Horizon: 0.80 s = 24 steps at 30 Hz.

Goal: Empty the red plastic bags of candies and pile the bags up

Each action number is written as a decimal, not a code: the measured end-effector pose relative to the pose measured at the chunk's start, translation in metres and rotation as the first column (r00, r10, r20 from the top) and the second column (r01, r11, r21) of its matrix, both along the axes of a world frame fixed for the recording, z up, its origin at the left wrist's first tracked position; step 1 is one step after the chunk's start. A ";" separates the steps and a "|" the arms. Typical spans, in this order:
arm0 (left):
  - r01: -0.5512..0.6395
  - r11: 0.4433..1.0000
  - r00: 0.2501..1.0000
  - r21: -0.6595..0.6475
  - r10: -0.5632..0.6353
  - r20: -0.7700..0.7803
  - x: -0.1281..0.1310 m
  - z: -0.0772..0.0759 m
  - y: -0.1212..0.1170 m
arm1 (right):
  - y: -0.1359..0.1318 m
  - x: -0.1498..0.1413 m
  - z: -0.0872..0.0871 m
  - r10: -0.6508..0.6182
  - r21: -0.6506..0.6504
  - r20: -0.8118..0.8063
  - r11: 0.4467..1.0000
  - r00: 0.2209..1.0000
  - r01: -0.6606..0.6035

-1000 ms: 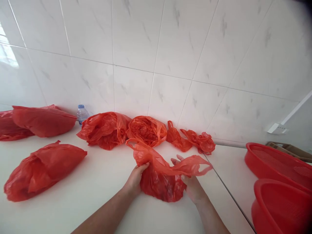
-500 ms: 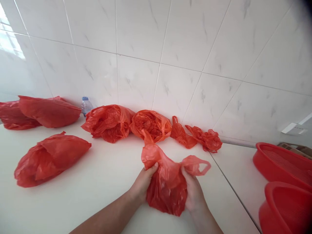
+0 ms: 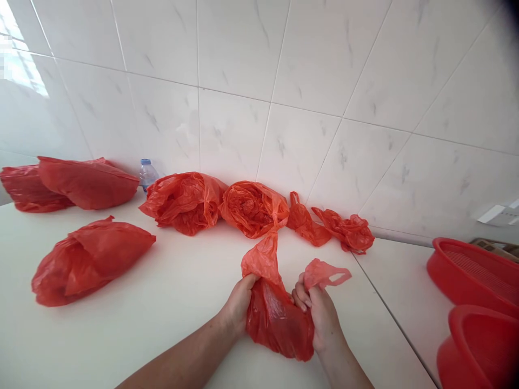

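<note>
Tiled wall (image 3: 235,59), white table (image 3: 182,292), 1 red bag (image 3: 279,329) held

Pale grey-veined wall fills the background, with a bright reflection (image 3: 24,67) at its upper left. White table spreads below it, and a dark seam (image 3: 395,310) cuts across on the right.

The red bag is at the near middle, between the 2 hands; whether its base touches the table I cannot tell. Its lower part is darker and fuller, and its contents are hidden. Its narrow upper end (image 3: 263,254) rises past the left hand, away from the person.

The left hand (image 3: 239,302) is closed on the bag's left side, thumb in front, the other fingers out of sight behind the plastic. The right hand (image 3: 322,313) is curled into a fist around the bag's upper right part, and a loop handle (image 3: 338,276) sticks out above it.

Along the wall, from the left, lie 2 large bags (image 3: 89,183), 1 overlapping the other, then a blue-capped bottle (image 3: 148,174), 2 rumpled bags (image 3: 184,205) touching each other, and 2 small bags (image 3: 348,232), crumpled. Nearer, on the left, 1 lone bag (image 3: 93,259) lies on its side. At the far right are 2 red baskets (image 3: 436,265), the nearer cut off by the picture's edge. Above them, a white fitting (image 3: 492,214) is on the wall.
</note>
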<state>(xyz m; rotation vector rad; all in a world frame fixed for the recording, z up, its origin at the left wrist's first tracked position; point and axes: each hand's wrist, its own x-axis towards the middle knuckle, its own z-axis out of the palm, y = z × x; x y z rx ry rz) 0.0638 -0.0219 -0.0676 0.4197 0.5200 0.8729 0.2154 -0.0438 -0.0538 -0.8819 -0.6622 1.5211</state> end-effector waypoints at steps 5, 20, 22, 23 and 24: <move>0.087 0.965 0.992 0.247 -0.106 0.065 0.001 0.015 -0.011 | -0.003 -0.007 0.000 -0.127 -0.002 0.171 0.992 0.977 0.129; -0.081 0.992 0.997 -0.099 0.082 0.004 0.004 -0.010 0.001 | -0.010 0.004 0.009 0.142 0.158 0.097 0.975 0.985 -0.156; -0.059 0.993 0.997 -0.100 0.064 0.050 0.004 -0.005 0.000 | -0.011 0.005 0.007 0.126 0.176 0.236 0.969 0.964 -0.170; -0.046 0.993 0.996 -0.105 0.053 0.070 0.004 -0.002 0.000 | -0.011 0.005 0.006 0.135 0.185 0.289 0.963 0.948 -0.193; -0.037 0.993 0.995 -0.111 0.046 0.085 0.004 -0.001 0.000 | -0.012 0.004 0.006 0.161 0.195 0.328 0.953 0.931 -0.233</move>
